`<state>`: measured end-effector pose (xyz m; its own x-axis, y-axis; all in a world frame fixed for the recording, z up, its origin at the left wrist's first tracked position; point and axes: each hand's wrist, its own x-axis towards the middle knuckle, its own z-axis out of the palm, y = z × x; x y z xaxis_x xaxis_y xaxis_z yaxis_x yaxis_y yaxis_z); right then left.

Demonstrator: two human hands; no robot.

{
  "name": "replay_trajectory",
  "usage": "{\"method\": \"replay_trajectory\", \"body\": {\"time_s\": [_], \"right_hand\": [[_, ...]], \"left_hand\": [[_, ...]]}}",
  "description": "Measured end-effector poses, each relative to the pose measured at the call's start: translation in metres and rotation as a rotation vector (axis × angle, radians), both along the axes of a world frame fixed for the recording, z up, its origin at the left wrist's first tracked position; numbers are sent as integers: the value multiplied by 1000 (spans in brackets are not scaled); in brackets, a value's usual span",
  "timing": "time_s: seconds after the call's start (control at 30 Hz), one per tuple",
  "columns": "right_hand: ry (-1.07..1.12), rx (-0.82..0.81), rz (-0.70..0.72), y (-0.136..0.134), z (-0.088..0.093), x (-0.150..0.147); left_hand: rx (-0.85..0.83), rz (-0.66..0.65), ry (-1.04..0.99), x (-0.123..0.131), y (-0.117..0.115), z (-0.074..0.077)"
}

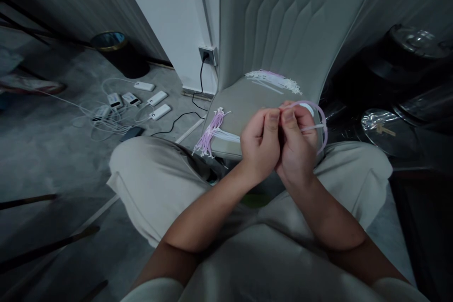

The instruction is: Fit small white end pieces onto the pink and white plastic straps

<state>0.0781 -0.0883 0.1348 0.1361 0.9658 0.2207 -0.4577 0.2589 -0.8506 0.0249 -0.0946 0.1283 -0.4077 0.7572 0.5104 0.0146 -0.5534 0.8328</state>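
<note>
My left hand (262,139) and my right hand (299,144) are pressed together above the front of a grey chair seat (235,99). Both have their fingers curled and thumbs side by side. A purple band (322,120) loops out from my right hand, with a thin white strip (313,127) reaching to it. What lies between the fingertips is hidden. Beside my left hand, a bundle of purple strips (211,137) and white strips (226,136) rests on the seat's left front edge. Farther back on the seat lies a pile of white and purple strips (274,79).
White power banks (157,98) and tangled cables (106,120) lie on the floor at left. A black bin (125,56) stands behind them. A plug sits in a wall socket (208,55). Plastic-wrapped items (382,127) are at right.
</note>
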Motion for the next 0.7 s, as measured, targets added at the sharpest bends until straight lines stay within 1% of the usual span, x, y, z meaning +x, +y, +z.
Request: {"method": "replay_trajectory", "body": {"time_s": [0.13, 0.27, 0.47, 0.6, 0.7], "right_hand": [[23, 40, -12, 1, -3, 0], [76, 77, 12, 3, -5, -2], [111, 87, 48, 5, -3, 1], [86, 109, 77, 6, 0, 7], [61, 141, 109, 6, 0, 9]], "left_hand": [[-47, 3, -47, 1, -1, 2], [-68, 0, -45, 1, 0, 1], [14, -26, -14, 1, 2, -3], [80, -65, -24, 0, 1, -1], [104, -53, -29, 0, 1, 1]]}}
